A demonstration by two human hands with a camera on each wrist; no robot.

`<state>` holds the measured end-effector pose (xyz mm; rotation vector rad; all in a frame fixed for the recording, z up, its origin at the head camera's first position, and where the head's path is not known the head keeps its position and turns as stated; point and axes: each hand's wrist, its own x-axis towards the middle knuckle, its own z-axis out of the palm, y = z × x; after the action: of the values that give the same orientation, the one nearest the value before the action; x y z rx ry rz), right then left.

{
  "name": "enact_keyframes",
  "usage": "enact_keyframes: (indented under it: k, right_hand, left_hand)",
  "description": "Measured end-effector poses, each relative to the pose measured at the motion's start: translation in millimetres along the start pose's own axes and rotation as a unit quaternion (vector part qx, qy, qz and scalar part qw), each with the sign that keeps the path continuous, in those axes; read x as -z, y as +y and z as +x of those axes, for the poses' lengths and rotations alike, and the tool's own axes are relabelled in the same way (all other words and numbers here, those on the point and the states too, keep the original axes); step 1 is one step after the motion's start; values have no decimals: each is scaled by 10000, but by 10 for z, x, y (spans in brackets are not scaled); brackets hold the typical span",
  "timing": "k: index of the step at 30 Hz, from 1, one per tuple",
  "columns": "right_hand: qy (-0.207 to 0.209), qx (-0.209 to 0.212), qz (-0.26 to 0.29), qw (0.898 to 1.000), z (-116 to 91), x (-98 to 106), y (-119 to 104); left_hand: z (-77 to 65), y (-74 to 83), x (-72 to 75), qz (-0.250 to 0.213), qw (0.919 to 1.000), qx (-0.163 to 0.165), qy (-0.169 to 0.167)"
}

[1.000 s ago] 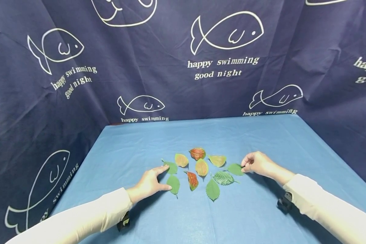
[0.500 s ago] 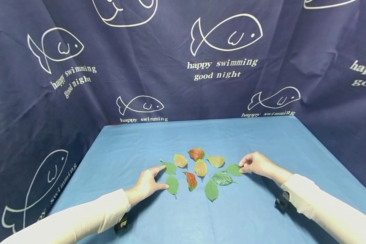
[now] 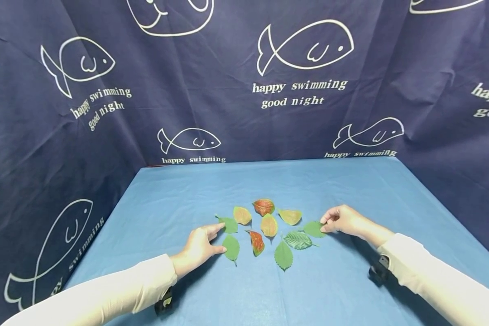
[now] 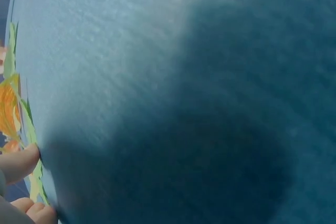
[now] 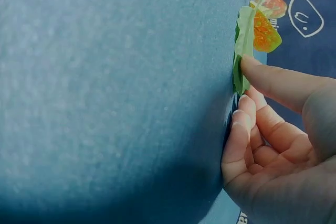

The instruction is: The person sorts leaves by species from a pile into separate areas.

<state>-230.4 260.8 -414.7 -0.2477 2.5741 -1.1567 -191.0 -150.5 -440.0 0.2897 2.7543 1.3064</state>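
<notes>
1. Upper left leaf [image 3: 231, 225]: green, broad, short stem pointing away and left. Lies on blue tabletop [image 3: 212, 290]; left edge touched by fingers [image 3: 213, 229] of left hand [image 3: 197, 246].
2. Lower left leaf [image 3: 231, 247]: green, oval, plain face up, stem pointing toward the person. Just below the upper left leaf; thumb tip on its left edge.
3. Right leaf [image 3: 313, 229]: green, toothed edge, midrib running left to right. Right end pinched by fingers of right hand [image 3: 345, 220], thumb uppermost. Well apart from the other two.
</notes>
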Motion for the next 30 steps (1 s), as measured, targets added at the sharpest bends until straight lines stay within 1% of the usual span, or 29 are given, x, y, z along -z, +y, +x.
enact_keyframes:
  k: [6,10,15,19,25,27,30]
  right_hand:
    - [-21,-107,5,9999,14,18,-7]
    - [-85,-38,82,9999,36,36,10]
    - [-391,49,209,9990,65,81,24]
    - [-668,-29,358,9971,89,145,39]
    - [-1108,-20,838,9903,95,216,90]
    - [-1159,-70,1053,9876,96,226,105]
    - [-1096,-179,1382,9842,104,243,119]
  left_hand:
    - [29,-31,0,-164,9998,-39,-102]
    - [31,-37,9,-167,9996,-129,-167]
    - [15,-24,20,-60,9996,-158,-226]
    - [9,2,21,-83,9997,-72,-237]
    - [5,11,16,-85,9996,-101,-258]
    - [-2,9,11,-121,9995,-139,-257]
    - [-12,15,5,-172,9994,-190,-240]
